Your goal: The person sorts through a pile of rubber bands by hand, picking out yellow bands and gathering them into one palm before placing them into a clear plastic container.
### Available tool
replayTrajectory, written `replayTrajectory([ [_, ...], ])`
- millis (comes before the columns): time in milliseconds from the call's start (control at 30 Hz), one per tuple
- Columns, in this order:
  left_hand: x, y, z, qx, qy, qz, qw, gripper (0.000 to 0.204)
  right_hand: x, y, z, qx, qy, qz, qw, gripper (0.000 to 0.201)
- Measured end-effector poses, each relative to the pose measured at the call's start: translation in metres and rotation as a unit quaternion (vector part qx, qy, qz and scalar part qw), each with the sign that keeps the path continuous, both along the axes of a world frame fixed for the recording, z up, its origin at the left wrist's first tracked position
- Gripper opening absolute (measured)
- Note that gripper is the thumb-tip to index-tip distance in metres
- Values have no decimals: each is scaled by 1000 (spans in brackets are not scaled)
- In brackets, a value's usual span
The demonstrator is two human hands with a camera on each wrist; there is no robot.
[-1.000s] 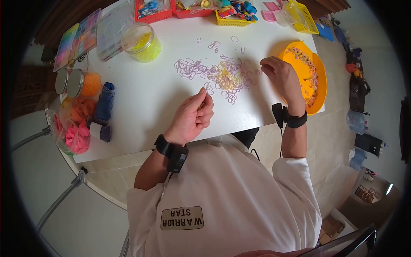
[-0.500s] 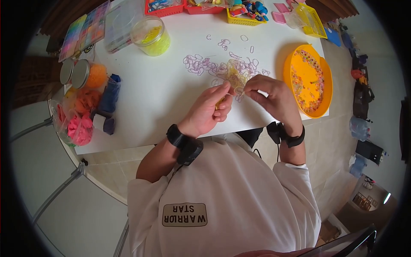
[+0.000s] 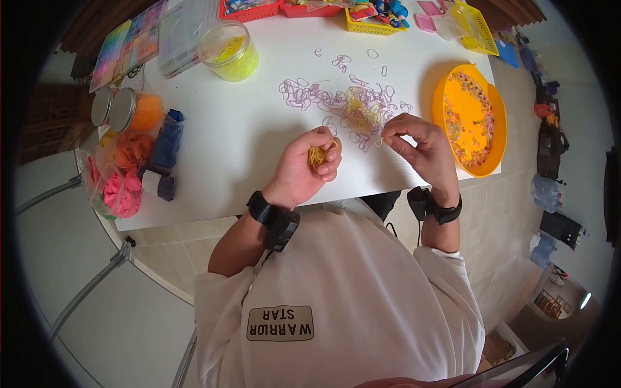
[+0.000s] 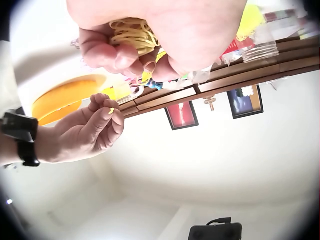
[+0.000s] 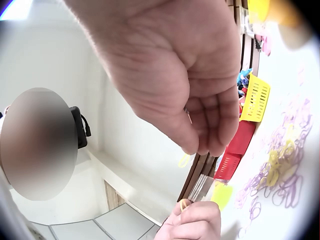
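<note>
A spread of purple and yellow rubber bands (image 3: 359, 110) lies on the white table (image 3: 259, 129). My left hand (image 3: 304, 165) curls round a bundle of yellow bands (image 3: 317, 156), which also shows in the left wrist view as a looped bundle (image 4: 134, 36) in the palm. To its right, my right hand (image 3: 424, 152) pinches a single yellow band (image 3: 380, 141) between thumb and fingers. In the right wrist view that band (image 5: 184, 160) hangs below the fingertips. The hands are apart, both just in front of the pile.
A yellow tray (image 3: 469, 129) with small beads stands on the right. Jars of yellow (image 3: 236, 61) and orange bands (image 3: 145, 113), bagged bands (image 3: 121, 193) and bead cases (image 3: 129, 45) are on the left. Red and yellow baskets (image 3: 375, 26) line the back.
My right hand moved from beside the tray to my left hand, then drew slightly away with a yellow band pinched. My left hand shifted right, then slightly back; its yellow bundle shows more clearly.
</note>
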State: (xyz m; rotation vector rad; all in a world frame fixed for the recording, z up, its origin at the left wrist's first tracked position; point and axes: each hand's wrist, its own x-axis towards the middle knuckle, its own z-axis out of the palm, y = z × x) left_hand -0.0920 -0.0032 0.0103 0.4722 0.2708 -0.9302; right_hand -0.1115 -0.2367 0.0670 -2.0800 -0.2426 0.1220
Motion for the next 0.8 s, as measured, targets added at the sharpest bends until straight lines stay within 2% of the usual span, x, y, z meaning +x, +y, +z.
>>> replayTrajectory([
  [100,0,2,4,11,4,11,1000,13,-1,1,-2,-4,0,2,1000,9],
  [400,1,4,0,-8,-21,-27,999,3,-2,4,3,-12,0,22,1000,9],
  [700,-3,-1,-13,-27,-26,-16,999,19,-1,24,7,-44,-68,53,995,10],
  [800,-6,-5,-13,27,-12,-26,999,22,1,36,9,-46,-91,84,991,13],
])
